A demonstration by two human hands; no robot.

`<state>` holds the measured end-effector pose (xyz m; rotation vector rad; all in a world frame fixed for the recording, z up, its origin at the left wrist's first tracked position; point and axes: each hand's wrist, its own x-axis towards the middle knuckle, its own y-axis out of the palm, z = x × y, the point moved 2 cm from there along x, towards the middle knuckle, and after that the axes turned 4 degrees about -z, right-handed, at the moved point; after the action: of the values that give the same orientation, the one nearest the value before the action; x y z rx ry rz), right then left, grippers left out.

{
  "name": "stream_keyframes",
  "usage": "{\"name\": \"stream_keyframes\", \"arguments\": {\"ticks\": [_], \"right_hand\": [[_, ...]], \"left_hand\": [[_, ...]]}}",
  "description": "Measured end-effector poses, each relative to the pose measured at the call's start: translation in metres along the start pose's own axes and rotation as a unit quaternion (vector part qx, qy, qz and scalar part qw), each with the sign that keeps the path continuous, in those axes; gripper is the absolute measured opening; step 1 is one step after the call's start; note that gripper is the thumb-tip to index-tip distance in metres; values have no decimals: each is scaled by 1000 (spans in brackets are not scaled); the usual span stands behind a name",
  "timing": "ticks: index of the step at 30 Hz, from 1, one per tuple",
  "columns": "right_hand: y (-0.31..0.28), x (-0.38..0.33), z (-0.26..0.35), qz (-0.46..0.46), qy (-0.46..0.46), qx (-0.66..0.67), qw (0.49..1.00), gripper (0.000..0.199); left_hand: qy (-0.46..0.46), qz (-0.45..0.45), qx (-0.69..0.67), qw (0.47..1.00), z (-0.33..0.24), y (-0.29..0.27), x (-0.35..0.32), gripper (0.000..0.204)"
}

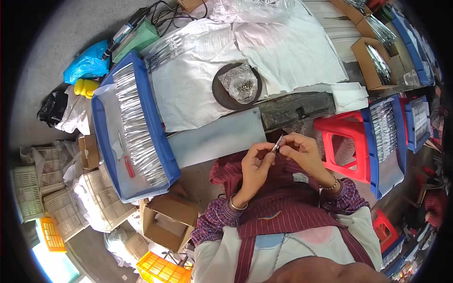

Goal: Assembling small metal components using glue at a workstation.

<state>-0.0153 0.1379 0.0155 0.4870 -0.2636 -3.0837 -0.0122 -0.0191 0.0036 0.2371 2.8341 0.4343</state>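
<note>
Above my lap, my left hand (255,170) pinches a small, slim silver metal part (279,142) between thumb and fingers. My right hand (304,153) is closed at the same part from the other side, its thumb and fingertips meeting at its end. The part tilts upward, and its lower end is hidden by the fingers. Beyond the hands, a dark round dish (223,96) on the bench holds clear plastic bags of small metal pieces (245,87). A grey sheet (222,137) covers the bench edge just ahead of my left hand.
To the left is a blue tray (166,165) with a row of silver metal rods (137,125) and a red-handled screwdriver (128,167). A red stool (347,165) and another blue tray (373,160) stand right. An open cardboard box (188,212) lies lower left.
</note>
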Motion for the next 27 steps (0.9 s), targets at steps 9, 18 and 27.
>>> {"name": "stream_keyframes", "arguments": {"ticks": [9,18,27], "right_hand": [[-2,-8,-4,-72,-179,-201,960,13],[-4,-8,-7,-79,-167,-179,966,14],[-4,-7,-4,-47,-138,-197,970,13]], "left_hand": [[40,12,-23,999,15,11,-7,15],[14,7,-33,999,19,13,-8,14],[-23,0,-3,1000,15,7,-6,18]]}}
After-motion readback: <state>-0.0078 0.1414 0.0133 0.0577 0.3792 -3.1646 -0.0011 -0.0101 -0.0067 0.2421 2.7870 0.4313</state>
